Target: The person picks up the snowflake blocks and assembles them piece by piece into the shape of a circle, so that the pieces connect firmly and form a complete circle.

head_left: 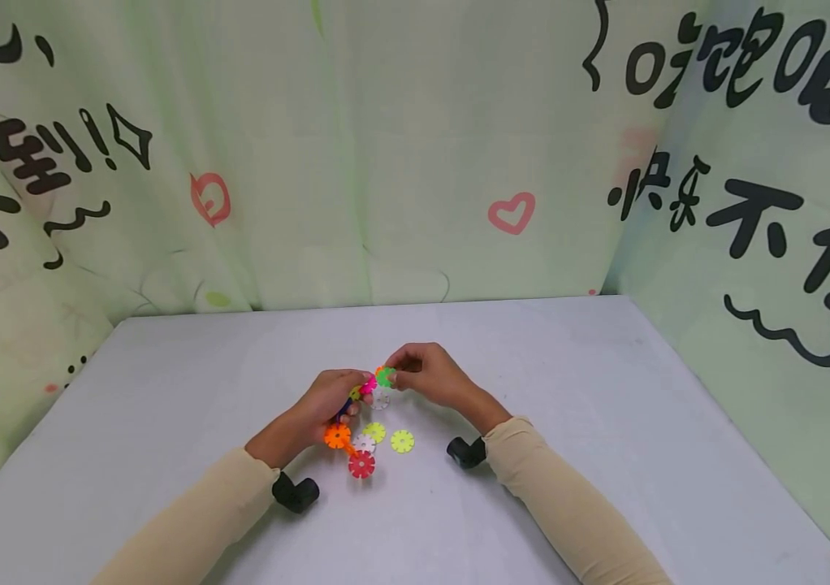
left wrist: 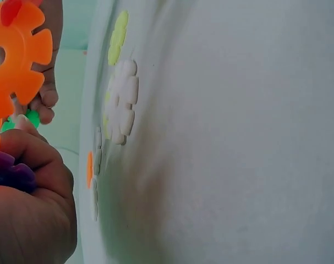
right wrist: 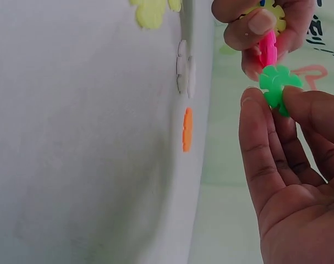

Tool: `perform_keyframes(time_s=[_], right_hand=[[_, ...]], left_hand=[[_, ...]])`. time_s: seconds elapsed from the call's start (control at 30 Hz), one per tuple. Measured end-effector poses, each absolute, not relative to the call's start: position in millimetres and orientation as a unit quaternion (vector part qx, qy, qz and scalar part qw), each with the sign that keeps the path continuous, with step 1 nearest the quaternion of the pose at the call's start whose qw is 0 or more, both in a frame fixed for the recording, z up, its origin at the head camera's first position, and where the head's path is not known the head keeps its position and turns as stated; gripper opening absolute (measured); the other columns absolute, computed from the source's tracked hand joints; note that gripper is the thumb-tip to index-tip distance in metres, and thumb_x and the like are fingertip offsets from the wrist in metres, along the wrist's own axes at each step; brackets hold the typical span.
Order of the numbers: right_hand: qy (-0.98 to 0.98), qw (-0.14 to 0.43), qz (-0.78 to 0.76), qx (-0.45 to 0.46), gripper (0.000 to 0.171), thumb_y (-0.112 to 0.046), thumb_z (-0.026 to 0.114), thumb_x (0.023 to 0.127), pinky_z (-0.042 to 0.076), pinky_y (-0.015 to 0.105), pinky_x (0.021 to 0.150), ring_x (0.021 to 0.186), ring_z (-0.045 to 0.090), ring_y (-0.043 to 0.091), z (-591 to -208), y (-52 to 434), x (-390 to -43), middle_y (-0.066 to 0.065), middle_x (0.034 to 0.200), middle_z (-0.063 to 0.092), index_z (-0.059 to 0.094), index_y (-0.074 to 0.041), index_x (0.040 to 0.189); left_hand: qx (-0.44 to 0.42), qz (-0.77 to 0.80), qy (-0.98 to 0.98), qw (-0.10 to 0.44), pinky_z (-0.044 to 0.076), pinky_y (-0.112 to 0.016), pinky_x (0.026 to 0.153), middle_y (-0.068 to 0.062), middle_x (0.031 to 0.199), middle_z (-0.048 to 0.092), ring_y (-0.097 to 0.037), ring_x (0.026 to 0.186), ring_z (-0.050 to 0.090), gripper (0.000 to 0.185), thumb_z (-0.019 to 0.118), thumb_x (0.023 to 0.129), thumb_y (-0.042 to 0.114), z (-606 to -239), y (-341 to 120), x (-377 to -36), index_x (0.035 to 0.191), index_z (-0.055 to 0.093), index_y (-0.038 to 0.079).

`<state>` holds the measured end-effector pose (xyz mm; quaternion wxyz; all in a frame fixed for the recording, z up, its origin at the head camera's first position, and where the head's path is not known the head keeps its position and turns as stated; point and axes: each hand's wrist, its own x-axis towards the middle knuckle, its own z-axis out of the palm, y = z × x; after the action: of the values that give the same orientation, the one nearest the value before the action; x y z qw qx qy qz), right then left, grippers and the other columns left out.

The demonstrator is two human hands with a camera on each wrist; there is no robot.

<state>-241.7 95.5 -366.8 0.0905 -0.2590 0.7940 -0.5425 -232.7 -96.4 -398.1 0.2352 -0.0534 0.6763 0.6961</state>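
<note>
My left hand (head_left: pixel 323 402) grips a chain of notched flower-shaped plastic discs. From its lower end hang a red disc (head_left: pixel 361 464) and an orange disc (head_left: pixel 337 436). A dark purple disc (left wrist: pixel 15 175) sits within the curled fingers. At the top, a pink disc (right wrist: pixel 269 48) stands edge-on beyond the left thumb, with a yellow disc (right wrist: pixel 274 19) behind it. My right hand (head_left: pixel 430 374) pinches a green disc (right wrist: pixel 277 85) between thumb and fingertips. The green disc's edge meets the pink one.
Loose discs lie on the white table (head_left: pixel 532 357) below the hands: a yellow disc (head_left: pixel 403 441), another yellow disc (head_left: pixel 374 432), a white disc (head_left: pixel 380 400) and an orange disc (right wrist: pixel 187 130). Printed pale green curtains (head_left: pixel 415 162) stand behind and at both sides.
</note>
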Motion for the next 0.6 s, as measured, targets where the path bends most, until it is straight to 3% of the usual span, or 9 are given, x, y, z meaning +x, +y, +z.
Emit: perform_keyframes(time_s=[0.23, 0.6], right_hand=[[0.802, 0.101, -0.540, -0.235, 0.010, -0.003, 0.063, 0.079, 0.049, 0.035, 0.066, 0.072, 0.061, 0.017, -391, 95, -257, 0.007, 0.082, 0.060, 0.060, -0.003, 0.088], [0.830, 0.067, -0.499, -0.241, 0.009, -0.005, 0.065, 0.078, 0.049, 0.031, 0.063, 0.068, 0.061, 0.014, -394, 88, -253, 0.002, 0.077, 0.061, 0.057, -0.008, 0.081]], left_hand=[[-0.051, 0.705, 0.668, 0.234, 0.032, -0.017, 0.040, -0.006, 0.074, 0.052, -0.011, 0.045, 0.034, 0.031, 0.043, 0.091, 0.024, -399, -95, -231, 0.115, 0.049, 0.005], [-0.056, 0.684, 0.690, 0.228, 0.031, -0.019, 0.041, -0.004, 0.067, 0.045, -0.013, 0.045, 0.033, 0.031, 0.043, 0.092, 0.026, -395, -95, -232, 0.114, 0.049, 0.006]])
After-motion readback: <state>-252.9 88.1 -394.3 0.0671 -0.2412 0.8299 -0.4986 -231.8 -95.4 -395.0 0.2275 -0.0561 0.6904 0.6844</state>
